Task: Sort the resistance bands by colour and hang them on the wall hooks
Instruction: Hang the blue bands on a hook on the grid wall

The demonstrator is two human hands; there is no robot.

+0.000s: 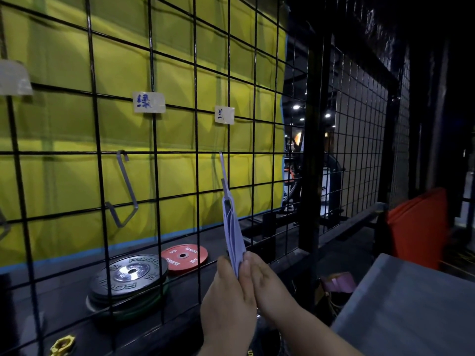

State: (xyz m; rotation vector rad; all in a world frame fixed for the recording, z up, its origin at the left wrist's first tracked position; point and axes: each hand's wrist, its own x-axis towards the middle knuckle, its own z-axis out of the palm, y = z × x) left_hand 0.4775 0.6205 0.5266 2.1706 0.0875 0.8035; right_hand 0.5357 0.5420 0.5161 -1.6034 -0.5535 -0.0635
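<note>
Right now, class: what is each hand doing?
Left hand: closed on the pale blue band, hanging from its hook.
Right hand: closed on the same band.

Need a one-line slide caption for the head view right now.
Both hands, left and right, pinch a pale blue band hanging from a hook on the wire grid.

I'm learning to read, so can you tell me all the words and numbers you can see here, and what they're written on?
"绿": blue handwriting on the left white paper tag on the black wire grid.
"兰", less clear: right white paper tag.
"ROGUE" and "25": black round weight plate.
"ELEIKO" and "25": red round weight plate.
The pale tag at the far left is too blurred to read.
</note>
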